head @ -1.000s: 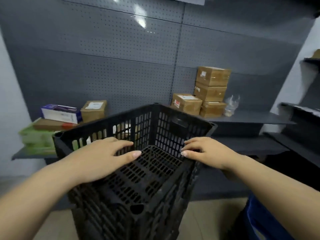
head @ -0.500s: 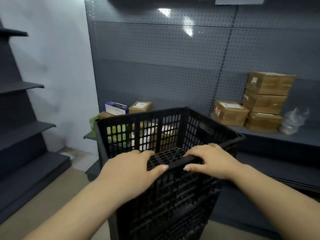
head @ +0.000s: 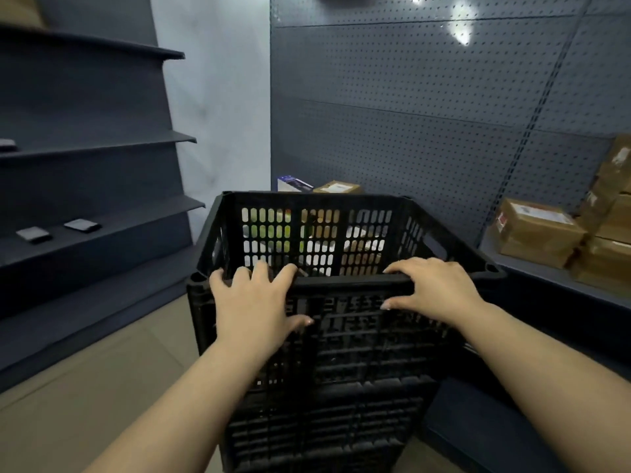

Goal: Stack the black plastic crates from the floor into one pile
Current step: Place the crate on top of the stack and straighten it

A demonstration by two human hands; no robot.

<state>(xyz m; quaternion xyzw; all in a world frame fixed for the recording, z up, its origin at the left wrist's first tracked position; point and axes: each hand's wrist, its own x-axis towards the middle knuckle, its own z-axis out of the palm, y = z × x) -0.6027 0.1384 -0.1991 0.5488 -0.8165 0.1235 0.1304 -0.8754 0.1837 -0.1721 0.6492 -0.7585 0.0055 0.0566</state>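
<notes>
A tall pile of black slotted plastic crates (head: pixel 341 363) stands on the floor right in front of me. The top crate (head: pixel 317 206) is open upward, its near rim level with my hands. My left hand (head: pixel 254 302) grips that near rim on the left, fingers hooked over the edge and thumb against the outer wall. My right hand (head: pixel 433 288) grips the same rim on the right, fingers curled over it. The bottom of the pile is out of the frame.
Dark grey shelves (head: pixel 102 213) run along the left with two small flat dark items (head: pixel 82 225). A pegboard wall (head: pixel 409 114) stands behind. Brown cardboard boxes (head: pixel 539 230) sit on the shelf at right, more boxes (head: pixel 336 188) behind the crate. Beige floor (head: pixel 85 387) lies to the left.
My view has swung to the left and the top crate now sits level and square. Both hands have shifted from inside the crate onto its near rim.
</notes>
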